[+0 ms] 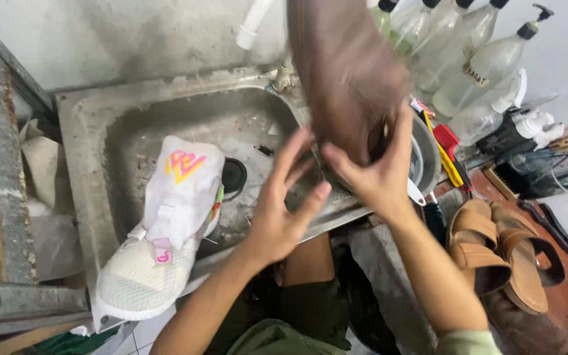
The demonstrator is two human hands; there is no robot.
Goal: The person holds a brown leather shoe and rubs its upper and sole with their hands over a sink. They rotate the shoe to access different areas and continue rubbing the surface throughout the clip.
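A brown shoe [343,59] is held upright over the right side of a steel sink [87,125]. My right hand [376,174] grips its lower end, thumb and fingers wrapped around the opening. Just left of it, my left hand [284,204] is spread with fingers apart, fingertips close to the shoe, and holds nothing. A white mesh sneaker [165,230] with a pink and yellow mark lies in the sink basin, its toe over the front rim.
Several clear spray and pump bottles [481,66] stand at the back right. A pair of tan sandals [504,253] lies on the right. Brushes and tools [451,154] sit beside the sink. The drain [233,176] is next to the sneaker.
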